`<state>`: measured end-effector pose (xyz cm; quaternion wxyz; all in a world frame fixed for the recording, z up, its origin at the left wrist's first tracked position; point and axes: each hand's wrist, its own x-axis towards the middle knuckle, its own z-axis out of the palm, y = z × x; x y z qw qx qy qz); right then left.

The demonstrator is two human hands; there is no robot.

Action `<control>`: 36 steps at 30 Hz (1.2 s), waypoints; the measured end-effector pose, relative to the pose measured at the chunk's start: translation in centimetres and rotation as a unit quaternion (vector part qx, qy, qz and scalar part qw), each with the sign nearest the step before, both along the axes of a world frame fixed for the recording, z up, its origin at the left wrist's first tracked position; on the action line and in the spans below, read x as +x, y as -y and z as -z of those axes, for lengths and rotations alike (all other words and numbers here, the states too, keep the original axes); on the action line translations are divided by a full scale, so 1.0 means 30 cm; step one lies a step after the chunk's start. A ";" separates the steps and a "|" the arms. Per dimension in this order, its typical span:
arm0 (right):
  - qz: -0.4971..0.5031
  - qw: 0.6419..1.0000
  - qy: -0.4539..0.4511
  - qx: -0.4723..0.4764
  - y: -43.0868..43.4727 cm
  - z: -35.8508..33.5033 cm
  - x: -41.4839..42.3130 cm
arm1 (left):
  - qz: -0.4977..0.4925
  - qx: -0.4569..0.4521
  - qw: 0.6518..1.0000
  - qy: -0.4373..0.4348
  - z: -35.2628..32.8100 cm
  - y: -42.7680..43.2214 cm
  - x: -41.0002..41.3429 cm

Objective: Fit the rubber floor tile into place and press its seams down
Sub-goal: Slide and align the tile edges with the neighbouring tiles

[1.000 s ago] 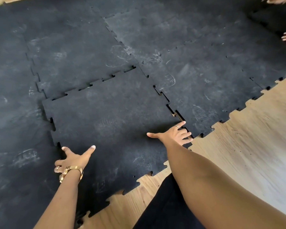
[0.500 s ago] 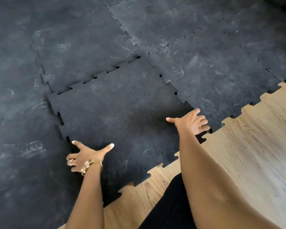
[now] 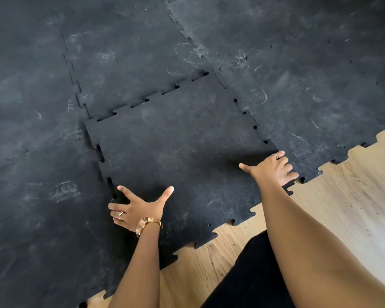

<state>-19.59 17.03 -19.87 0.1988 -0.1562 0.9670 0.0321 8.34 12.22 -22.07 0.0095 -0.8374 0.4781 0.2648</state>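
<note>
A black rubber floor tile (image 3: 176, 147) with jigsaw edges lies in the gap between the laid tiles. Its far and left edges sit slightly raised, with small dark gaps along the seams. Its right seam lies close against the neighbouring tile. My left hand (image 3: 138, 207), with a gold watch and a ring, rests flat on the tile's near left edge, fingers spread. My right hand (image 3: 273, 168), also ringed, lies on the tile's near right corner with fingers curled over the edge.
Scuffed black rubber tiles (image 3: 298, 74) cover the floor to the left, far side and right. Bare wooden floor (image 3: 342, 207) shows at the lower right along the jagged tile border. My dark-clothed leg (image 3: 249, 276) sits between my arms.
The tile has slid to the right, and the wide gaps along its right seam have closed. Both hands moved with it. Another person's hands at the top right have left the view.
</note>
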 end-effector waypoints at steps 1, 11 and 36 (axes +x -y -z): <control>-0.008 1.000 -0.004 0.008 -0.003 0.000 -0.003 | -0.013 -0.004 1.000 -0.003 0.008 0.002 -0.010; 0.041 0.999 0.013 -0.028 -0.005 0.022 0.028 | 0.007 -0.033 0.999 0.018 0.047 -0.016 -0.025; 0.005 0.998 0.055 -0.027 -0.021 0.000 0.017 | 0.141 -0.130 0.972 -0.136 0.081 0.191 -0.454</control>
